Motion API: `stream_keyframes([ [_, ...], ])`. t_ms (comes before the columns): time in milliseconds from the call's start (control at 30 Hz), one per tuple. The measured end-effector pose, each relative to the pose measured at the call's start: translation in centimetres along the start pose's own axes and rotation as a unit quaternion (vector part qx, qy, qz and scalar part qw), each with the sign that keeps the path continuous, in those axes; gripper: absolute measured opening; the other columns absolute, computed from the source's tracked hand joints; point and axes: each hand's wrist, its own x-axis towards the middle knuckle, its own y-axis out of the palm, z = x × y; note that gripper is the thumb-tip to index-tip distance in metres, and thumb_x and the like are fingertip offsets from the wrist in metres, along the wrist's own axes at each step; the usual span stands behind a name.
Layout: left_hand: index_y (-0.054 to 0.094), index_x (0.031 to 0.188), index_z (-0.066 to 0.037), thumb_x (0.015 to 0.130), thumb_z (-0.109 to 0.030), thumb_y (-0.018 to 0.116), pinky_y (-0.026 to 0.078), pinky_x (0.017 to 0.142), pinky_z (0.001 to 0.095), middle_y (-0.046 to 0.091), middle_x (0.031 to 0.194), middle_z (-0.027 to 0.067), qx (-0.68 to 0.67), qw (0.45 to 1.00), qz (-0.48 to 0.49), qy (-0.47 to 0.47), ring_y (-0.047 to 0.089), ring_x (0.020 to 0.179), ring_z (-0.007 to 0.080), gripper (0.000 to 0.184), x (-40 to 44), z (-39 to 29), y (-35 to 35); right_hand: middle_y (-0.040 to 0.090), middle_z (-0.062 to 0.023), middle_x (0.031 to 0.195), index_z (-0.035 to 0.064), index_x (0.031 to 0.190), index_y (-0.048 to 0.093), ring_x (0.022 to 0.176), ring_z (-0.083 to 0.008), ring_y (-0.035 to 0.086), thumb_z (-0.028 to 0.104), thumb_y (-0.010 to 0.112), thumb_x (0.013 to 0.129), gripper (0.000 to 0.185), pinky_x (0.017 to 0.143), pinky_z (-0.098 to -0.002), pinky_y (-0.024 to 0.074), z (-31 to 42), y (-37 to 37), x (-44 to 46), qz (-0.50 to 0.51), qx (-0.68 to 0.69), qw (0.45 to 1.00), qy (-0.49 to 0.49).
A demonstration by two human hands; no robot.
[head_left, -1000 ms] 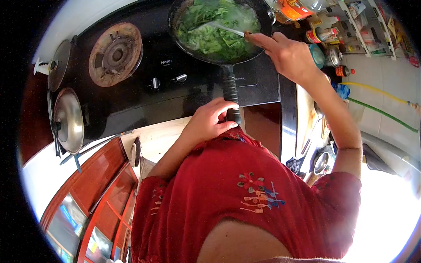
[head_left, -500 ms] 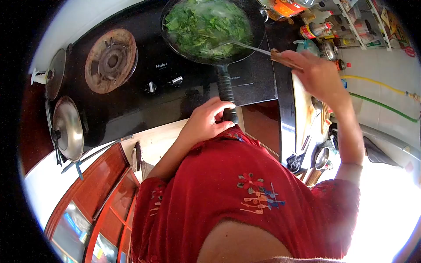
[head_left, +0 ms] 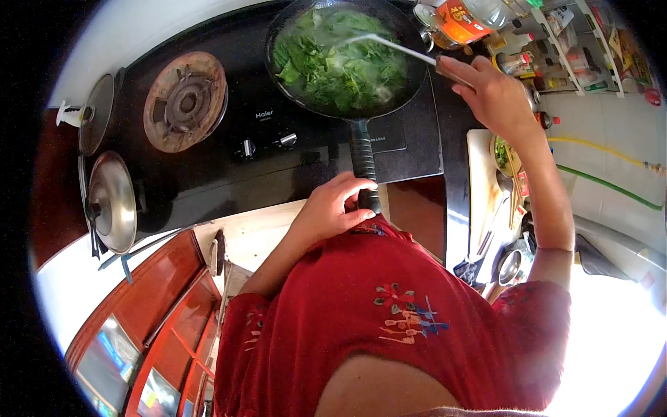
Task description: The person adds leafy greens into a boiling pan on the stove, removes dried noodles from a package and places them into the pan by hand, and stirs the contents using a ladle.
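Observation:
A black wok (head_left: 381,112) full of steaming leafy greens (head_left: 340,66) stands on the right burner of the stove. My left hand (head_left: 339,206) is closed around the end of its ribbed black handle (head_left: 363,156), close to my red shirt. In my right hand (head_left: 499,97) is the wooden grip of a metal spatula (head_left: 399,47), held to the right of the wok. The spatula's shaft slants left over the rim. Its head is over the far part of the greens, partly blurred by steam.
At left are a bare burner (head_left: 186,102) and pan lids (head_left: 113,203) on a rack. Bottles (head_left: 464,21) crowd the back right. A cutting board (head_left: 481,149) and a bowl with chopped greens (head_left: 501,151) lie on the right counter. Red cabinet doors (head_left: 149,306) are at lower left.
My right hand has moved the spatula farther back and up over the greens. My left hand keeps its hold on the handle. The whole view has shifted slightly.

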Motion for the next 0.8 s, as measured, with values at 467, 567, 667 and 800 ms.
stream_keyframes([
  [467,0.056,0.108,-0.01,0.07,-0.013,0.07,0.045,0.06,0.0278,0.046,0.076,0.0044,-0.001,1.0,0.011,-0.019,0.049,0.065,0.0148,0.041,-0.1,0.0,-0.1,0.05,-0.0101,0.083,0.0222,0.12,0.045,0.064,-0.0254,0.061,0.017,0.054,0.081,0.04,0.05,-0.038,0.0495,1.9,7.3,4.0,0.017,-0.068,0.997,0.021],
  [567,0.057,0.105,-0.01,0.069,-0.019,0.069,0.044,0.061,0.0328,0.049,0.076,0.0064,-0.013,0.999,0.017,-0.037,0.052,0.067,0.0217,0.039,0.0,-0.3,-0.3,0.049,-0.0087,0.083,0.0246,0.123,0.044,0.063,-0.0267,0.059,0.019,0.057,0.081,0.044,0.05,-0.0377,0.0487,1.7,6.8,1.9,0.04,-0.055,0.997,0.032],
  [667,0.057,0.104,-0.009,0.068,-0.018,0.07,0.044,0.061,0.0325,0.049,0.075,0.0062,0.003,1.0,0.022,-0.018,0.051,0.066,0.021,0.04,0.2,0.0,-0.4,0.048,-0.0081,0.083,0.0266,0.124,0.044,0.062,-0.0274,0.058,0.019,0.058,0.08,0.046,0.051,-0.0381,0.0483,2.1,5.4,0.1,0.074,-0.05,0.995,0.054],
  [800,0.057,0.105,-0.01,0.067,-0.017,0.072,0.044,0.06,0.0318,0.049,0.074,0.006,0.013,0.999,0.032,-0.015,0.051,0.064,0.0203,0.041,0.4,-0.4,-0.7,0.049,-0.0078,0.082,0.0271,0.123,0.047,0.062,-0.0269,0.058,0.018,0.06,0.079,0.047,0.053,-0.0378,0.0486,2.3,3.3,-2.5,0.097,-0.049,0.992,0.068],
])
